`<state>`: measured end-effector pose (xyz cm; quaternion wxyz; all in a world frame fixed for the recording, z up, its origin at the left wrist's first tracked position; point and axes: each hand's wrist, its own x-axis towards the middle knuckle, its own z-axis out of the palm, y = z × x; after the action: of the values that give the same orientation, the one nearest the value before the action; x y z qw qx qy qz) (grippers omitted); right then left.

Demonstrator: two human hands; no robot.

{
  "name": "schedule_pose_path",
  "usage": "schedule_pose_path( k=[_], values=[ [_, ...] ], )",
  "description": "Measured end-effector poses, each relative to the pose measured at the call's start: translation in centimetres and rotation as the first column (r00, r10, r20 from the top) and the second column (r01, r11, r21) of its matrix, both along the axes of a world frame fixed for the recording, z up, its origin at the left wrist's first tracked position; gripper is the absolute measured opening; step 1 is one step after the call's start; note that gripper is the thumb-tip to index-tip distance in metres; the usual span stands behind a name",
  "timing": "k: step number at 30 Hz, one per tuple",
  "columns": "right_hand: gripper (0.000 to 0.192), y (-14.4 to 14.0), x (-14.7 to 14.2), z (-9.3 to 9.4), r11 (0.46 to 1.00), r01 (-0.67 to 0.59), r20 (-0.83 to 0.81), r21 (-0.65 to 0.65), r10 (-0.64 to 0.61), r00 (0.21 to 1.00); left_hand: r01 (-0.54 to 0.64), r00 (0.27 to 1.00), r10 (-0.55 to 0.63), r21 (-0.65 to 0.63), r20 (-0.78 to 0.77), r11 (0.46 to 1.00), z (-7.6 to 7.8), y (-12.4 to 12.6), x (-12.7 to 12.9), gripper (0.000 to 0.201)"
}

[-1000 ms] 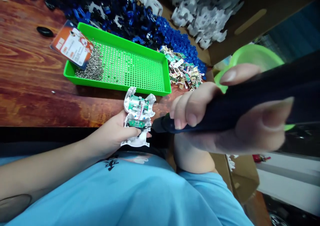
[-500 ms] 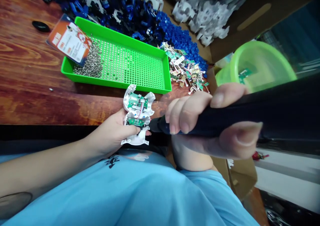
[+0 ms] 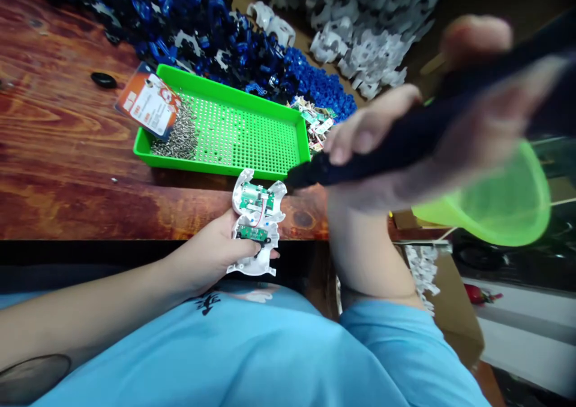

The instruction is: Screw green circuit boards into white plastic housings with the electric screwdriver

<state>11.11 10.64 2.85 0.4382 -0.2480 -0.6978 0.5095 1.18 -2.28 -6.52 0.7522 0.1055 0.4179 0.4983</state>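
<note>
My left hand (image 3: 229, 242) grips a white plastic housing (image 3: 256, 265) at the table's front edge, thumb laid across its lower half. Two green circuit boards (image 3: 252, 233) sit inside the housing, with thin red and white wires between them. My right hand (image 3: 382, 143), smeared by motion, is closed around a dark electric screwdriver (image 3: 405, 137). Its tip is above and right of the housing, apart from it, near the green perforated tray (image 3: 216, 170). Small silver screws (image 3: 177, 137) are heaped in the tray's left end, under an orange and white card (image 3: 150, 104).
Behind the tray lie heaps of blue and black plastic parts (image 3: 202, 41) and white plastic shells (image 3: 360, 53). Wired circuit boards (image 3: 315, 116) are piled at the tray's right end. A translucent green tub (image 3: 508, 197) stands at the right, and a black oval piece (image 3: 103, 80) lies left.
My right hand has lifted the screwdriver off the housing and moved it up towards the tray. The housing remains in my left hand. The whole view has shifted slightly.
</note>
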Motion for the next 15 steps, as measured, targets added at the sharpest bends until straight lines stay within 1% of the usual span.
schedule_pose_path(
  k=[1,2,3,4,5,7,9,12,15],
  values=[
    [0.039,0.9,-1.6,-0.5,0.997,0.061,-0.131,0.041,-0.056,0.990,0.002,1.000,-0.002,-0.005,0.003,1.000,0.0,0.0,0.0,0.037],
    [0.030,1.8,-3.2,-1.2,0.992,0.107,-0.284,0.069,-0.083,0.955,0.009,1.000,-0.009,-0.008,0.001,1.000,0.0,0.0,-0.1,0.039],
    [0.023,2.8,-4.8,-1.9,0.993,0.070,-0.351,0.090,-0.034,0.936,0.019,1.000,-0.019,-0.009,-0.006,1.000,0.0,0.0,-0.1,0.039],
    [0.020,3.8,-6.4,-2.6,0.990,0.024,-0.445,0.142,0.042,0.895,0.030,0.999,-0.031,-0.009,-0.015,0.999,0.0,0.0,-0.2,0.039],
    [0.020,4.7,-7.7,-3.2,0.989,0.002,-0.486,0.150,0.072,0.871,0.042,0.999,-0.042,-0.008,-0.024,0.999,0.0,0.0,-0.2,0.038],
    [0.023,6.1,-9.8,-4.2,0.989,-0.039,-0.475,0.143,0.104,0.874,0.066,0.998,-0.066,-0.014,-0.020,0.998,0.1,0.0,-0.4,0.037],
    [0.033,6.9,-11.1,-4.7,0.993,-0.039,-0.432,0.110,0.083,0.898,0.087,0.996,-0.086,-0.022,0.007,0.996,0.1,0.1,-0.5,0.037],
    [0.043,6.7,-11.5,-5.0,0.994,-0.050,-0.385,0.100,0.084,0.919,0.114,0.993,-0.114,0.002,0.028,0.993,0.0,0.1,-0.7,0.038],
    [0.040,6.0,-11.1,-5.0,0.991,-0.089,-0.350,0.100,0.119,0.929,0.137,0.990,-0.137,0.024,0.011,0.990,-0.3,0.1,-0.8,0.039]
  ],
)
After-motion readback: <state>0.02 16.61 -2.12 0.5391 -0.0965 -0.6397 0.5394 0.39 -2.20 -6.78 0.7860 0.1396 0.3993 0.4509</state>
